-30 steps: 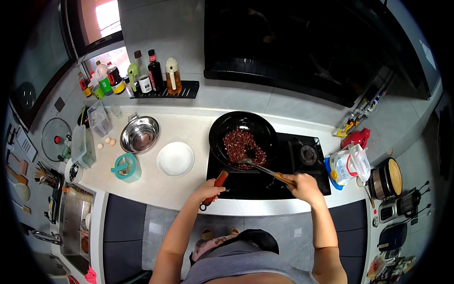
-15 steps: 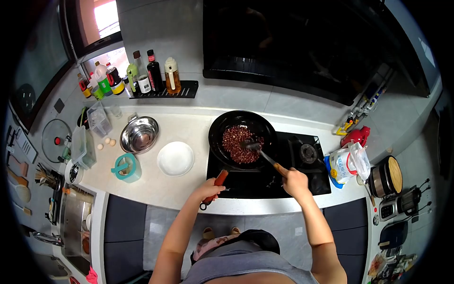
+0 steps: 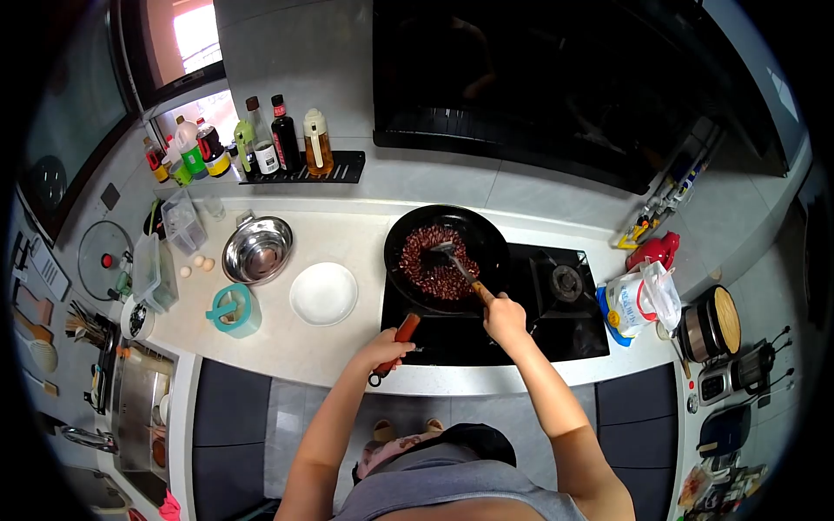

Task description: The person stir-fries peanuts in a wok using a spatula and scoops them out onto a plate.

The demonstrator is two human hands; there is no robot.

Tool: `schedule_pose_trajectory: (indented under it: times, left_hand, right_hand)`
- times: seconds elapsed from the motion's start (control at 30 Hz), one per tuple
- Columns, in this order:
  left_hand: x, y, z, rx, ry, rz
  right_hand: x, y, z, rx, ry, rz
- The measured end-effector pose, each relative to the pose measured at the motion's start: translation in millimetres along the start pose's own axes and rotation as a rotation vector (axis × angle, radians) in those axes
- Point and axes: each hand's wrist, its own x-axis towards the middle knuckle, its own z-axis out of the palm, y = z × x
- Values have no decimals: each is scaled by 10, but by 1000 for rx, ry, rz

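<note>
Left grip (image 3: 384, 349) closed round red-brown wok handle (image 3: 407, 327); right grip (image 3: 506, 319) closed round wood-handled metal spatula (image 3: 459, 266). Small reddish-brown kernels (image 3: 446, 283) want low, even sweeps.

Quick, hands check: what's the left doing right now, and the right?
Left hand: closed, holding the reddish-brown wok handle.
Right hand: closed, holding the spatula by its wooden end.

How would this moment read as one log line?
left hand: grips pan handle; right hand: holds spatula in pan; pan: reddish pieces inside; white bowl: on counter
</note>
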Motion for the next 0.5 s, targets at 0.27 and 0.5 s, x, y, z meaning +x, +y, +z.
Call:
schedule_pose_trajectory:
  times: [0.27, 0.5]
  left_hand:
    - [-24, 27, 10, 11, 2, 4]
    - [-6, 18, 21, 1, 6, -13]
  right_hand:
    - [-504, 342, -584, -149, -100, 8]
    - [-775, 517, -1653, -137, -13, -68]
